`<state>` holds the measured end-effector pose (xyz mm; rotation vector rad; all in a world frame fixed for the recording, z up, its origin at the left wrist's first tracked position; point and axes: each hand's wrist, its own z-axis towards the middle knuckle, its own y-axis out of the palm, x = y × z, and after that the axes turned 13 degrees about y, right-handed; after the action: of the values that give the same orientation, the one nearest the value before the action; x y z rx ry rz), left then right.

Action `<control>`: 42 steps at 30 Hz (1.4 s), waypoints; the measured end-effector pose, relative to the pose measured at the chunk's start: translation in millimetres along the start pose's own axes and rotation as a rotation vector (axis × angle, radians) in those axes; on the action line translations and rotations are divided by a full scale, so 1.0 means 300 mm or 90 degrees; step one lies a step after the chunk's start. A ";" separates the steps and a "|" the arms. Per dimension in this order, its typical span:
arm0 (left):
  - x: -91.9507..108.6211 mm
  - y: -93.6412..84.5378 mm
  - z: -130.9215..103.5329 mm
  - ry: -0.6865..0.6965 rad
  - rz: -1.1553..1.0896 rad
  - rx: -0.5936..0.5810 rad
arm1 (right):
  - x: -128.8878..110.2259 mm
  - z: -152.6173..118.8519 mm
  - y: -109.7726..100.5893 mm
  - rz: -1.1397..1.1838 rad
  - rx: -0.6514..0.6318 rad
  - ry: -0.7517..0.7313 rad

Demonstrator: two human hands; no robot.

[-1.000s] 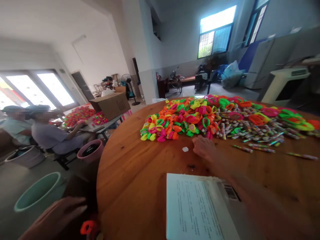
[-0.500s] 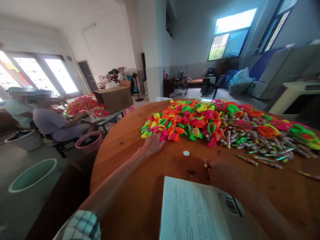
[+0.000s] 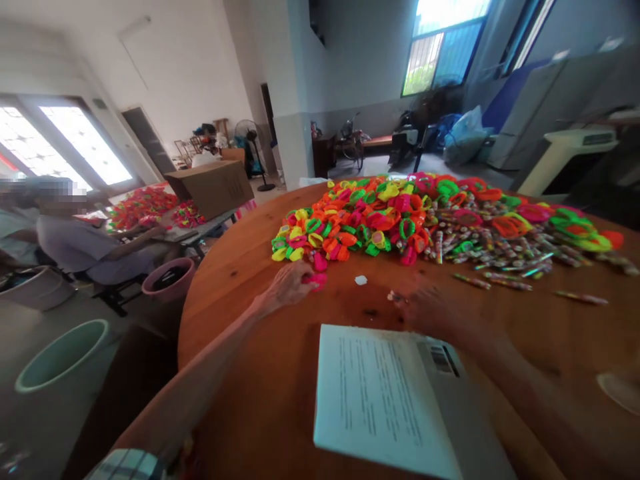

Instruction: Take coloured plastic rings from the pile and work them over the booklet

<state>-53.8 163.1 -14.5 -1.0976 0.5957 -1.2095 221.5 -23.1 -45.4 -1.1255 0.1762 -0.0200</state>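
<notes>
pink plastic ring [image 3: 317, 280] is in the fingers of the left hand [image 3: 287, 285], which is stretched out over the round wooden table [image 3: 260, 373]. the fingers are curled around the ring and grasp it just at the near edge of the big pile of bright rings [image 3: 370, 223], where yellow, green, orange and pink pieces lie together. the ring sits low over the table, very near the wood; if it touches the wood, i cannot tell.

the right hand [image 3: 425, 308] is blurred. it rests low above the table, near the far edge of the white printed sheet [image 3: 380, 400], and something small and light shows at its fingertips, but the blur hides if the hand is clenched or loose, so i cannot tell its grip. a small white scrap [image 3: 361, 281] lies on the wood between the two hands.

behind the rings and to the right, many thin wrapped sticks [image 3: 500, 257] are spread over the table. at the left side of the room, well apart, another person [image 3: 75, 243] sits at a lower table beside a cardboard box [image 3: 210, 190]. a pink bucket [image 3: 167, 280] and a green bucket [image 3: 60, 353] stand on the floor.
</notes>
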 end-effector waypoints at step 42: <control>0.213 0.081 -0.182 0.259 -0.160 0.007 | -0.354 -0.204 0.043 0.228 0.094 -0.057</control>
<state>-70.7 83.6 -47.1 -0.9400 0.7739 -1.6738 106.6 -61.2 -68.7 -0.9334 0.2896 0.3315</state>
